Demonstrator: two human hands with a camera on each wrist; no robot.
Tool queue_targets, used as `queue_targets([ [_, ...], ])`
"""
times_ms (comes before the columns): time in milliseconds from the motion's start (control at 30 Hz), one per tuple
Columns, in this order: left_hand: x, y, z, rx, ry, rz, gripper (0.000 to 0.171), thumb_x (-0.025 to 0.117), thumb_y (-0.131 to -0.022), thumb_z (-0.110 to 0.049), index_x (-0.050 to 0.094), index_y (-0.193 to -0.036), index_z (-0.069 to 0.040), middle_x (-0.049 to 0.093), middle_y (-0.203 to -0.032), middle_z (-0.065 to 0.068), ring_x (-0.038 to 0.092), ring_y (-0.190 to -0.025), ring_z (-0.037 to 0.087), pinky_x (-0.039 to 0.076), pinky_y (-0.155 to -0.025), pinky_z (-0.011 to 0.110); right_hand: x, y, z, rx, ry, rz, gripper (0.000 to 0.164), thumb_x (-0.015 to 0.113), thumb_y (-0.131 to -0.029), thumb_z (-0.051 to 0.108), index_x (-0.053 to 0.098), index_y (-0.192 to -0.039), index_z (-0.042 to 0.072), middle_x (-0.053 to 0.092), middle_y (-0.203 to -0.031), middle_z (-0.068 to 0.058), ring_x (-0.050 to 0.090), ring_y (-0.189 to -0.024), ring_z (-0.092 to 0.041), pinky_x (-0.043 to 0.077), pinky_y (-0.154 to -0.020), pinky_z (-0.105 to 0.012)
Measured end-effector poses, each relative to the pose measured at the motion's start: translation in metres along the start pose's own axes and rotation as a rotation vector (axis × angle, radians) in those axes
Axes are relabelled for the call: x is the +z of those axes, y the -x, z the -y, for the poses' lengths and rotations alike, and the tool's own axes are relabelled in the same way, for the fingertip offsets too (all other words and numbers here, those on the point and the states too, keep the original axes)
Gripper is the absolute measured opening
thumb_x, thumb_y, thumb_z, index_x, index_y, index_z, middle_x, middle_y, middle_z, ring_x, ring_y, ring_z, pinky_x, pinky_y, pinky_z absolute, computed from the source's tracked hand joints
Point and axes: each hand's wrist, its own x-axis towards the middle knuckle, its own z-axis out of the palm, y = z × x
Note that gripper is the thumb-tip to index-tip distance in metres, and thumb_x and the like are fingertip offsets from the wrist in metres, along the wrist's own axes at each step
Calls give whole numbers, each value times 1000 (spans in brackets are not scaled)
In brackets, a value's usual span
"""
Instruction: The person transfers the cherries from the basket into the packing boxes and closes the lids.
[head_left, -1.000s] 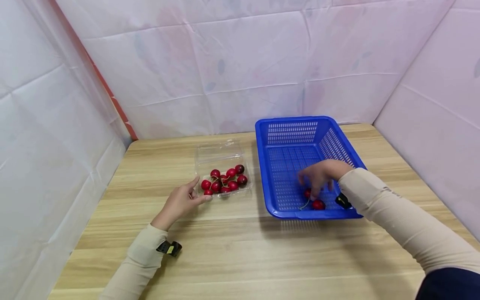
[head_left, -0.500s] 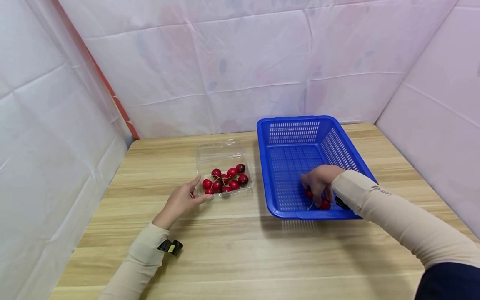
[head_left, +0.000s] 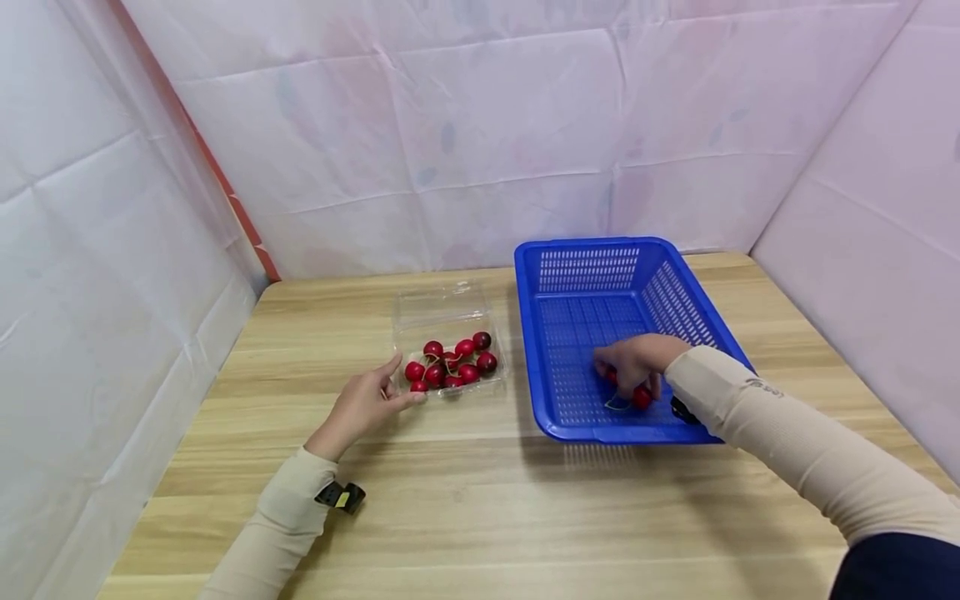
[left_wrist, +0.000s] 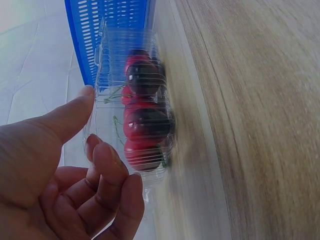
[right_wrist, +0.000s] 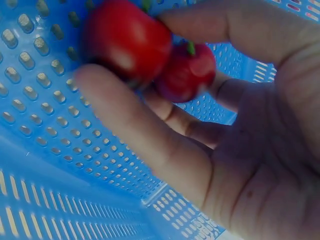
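My left hand point(head_left: 365, 408) holds the left end of a clear plastic clamshell box point(head_left: 498, 382), thumb and fingers at its edge. Several dark red cherries point(head_left: 468, 373) with green stems lie inside it; the left wrist view shows these cherries point(left_wrist: 147, 122) through the ribbed wall, beside my left hand point(left_wrist: 75, 170). Down in the blue plastic basket point(head_left: 531, 367), my right hand point(head_left: 633, 362) grips two cherries. Up close in the right wrist view, one larger cherry point(right_wrist: 127, 42) and a smaller cherry point(right_wrist: 187, 72) sit between the thumb and fingers of my right hand point(right_wrist: 215, 125).
The clamshell's lid point(head_left: 438, 304) lies folded back toward the rear. Wooden tabletop point(head_left: 465, 508) stretches in front of box and basket. A pale cloth wall point(head_left: 495, 150) stands behind, with more cloth at both sides.
My right hand has closed round the two cherries in the basket and shifted them slightly left and back. My left hand has stayed at the clamshell box.
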Motion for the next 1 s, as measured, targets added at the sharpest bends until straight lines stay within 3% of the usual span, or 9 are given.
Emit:
queue_targets([
  [400, -2, 0, -1, 8, -11, -2, 84, 74, -81, -43, 39, -144, 1, 53, -64, -2, 40, -54, 11, 35, -52, 25, -6, -9, -3, -158, 92, -113, 8, 59, -85, 2, 61, -81, 9, 56, -81, -6, 60, -67, -19, 56, -58, -35],
  [733, -1, 1, 1, -7, -6, 5, 84, 73, -82, -44, 38, -145, -1, 51, -65, -1, 37, -53, 11, 34, -50, 26, -7, -12, -6, -312, 73, -188, 7, 65, -89, 8, 71, -84, 7, 62, -80, 0, 60, -72, -14, 55, -57, -29],
  [1000, -1, 0, 1, -2, -4, -5, 85, 74, -81, -43, 39, -145, -1, 52, -66, -1, 39, -54, 11, 34, -50, 25, -11, -17, -3, -492, 126, -350, 19, 63, -93, 14, 68, -75, 11, 55, -67, 7, 50, -59, -8, 44, -56, -25],
])
